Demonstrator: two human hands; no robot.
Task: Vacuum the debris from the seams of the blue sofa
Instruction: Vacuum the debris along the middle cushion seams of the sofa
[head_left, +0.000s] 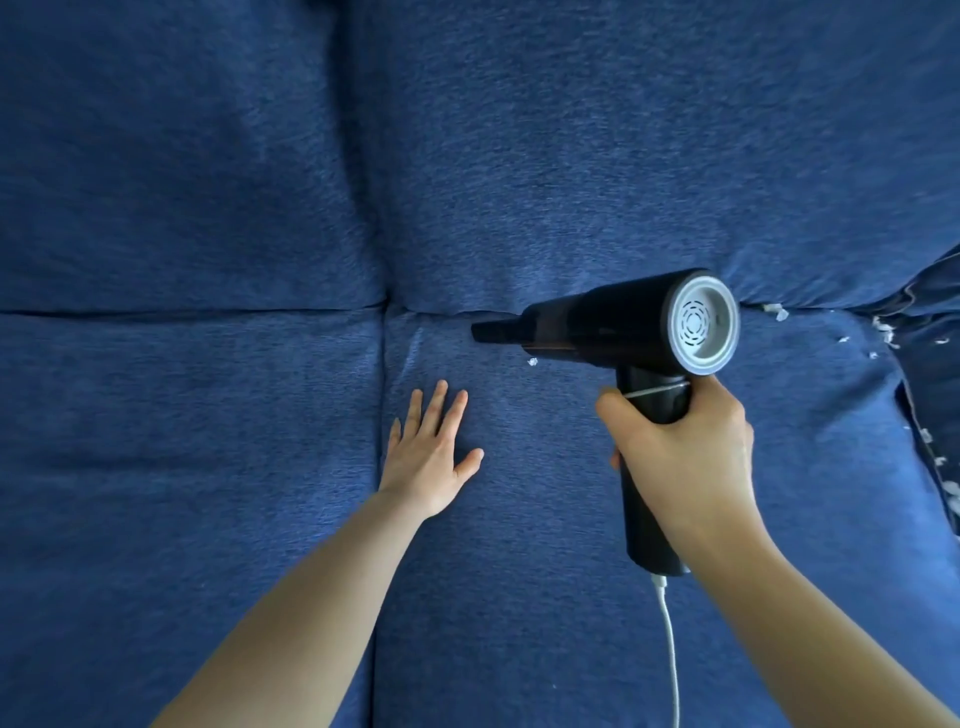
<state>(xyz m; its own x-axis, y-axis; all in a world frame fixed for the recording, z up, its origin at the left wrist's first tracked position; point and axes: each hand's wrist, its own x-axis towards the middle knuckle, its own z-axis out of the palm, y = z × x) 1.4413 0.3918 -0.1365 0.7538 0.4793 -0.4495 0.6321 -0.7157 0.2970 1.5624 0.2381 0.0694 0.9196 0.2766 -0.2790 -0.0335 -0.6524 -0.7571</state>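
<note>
Sofa: deep-blue woven fabric sofa (519, 156), faintly heathered.
Vacuum: black handheld plastic vacuum (613, 322), pale-grey vented rear cap.
Cable: white cable (671, 649).
Debris: white paper scraps (776, 310).

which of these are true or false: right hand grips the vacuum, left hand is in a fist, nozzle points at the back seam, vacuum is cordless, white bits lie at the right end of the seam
1. The right hand grips the handheld vacuum: true.
2. The left hand is in a fist: false; it lies flat, fingers spread, on the seat cushion.
3. The nozzle points at the back seam: true.
4. The vacuum is cordless: false; a white cable leaves its handle.
5. White debris lies at the seam's right end: true.
</note>
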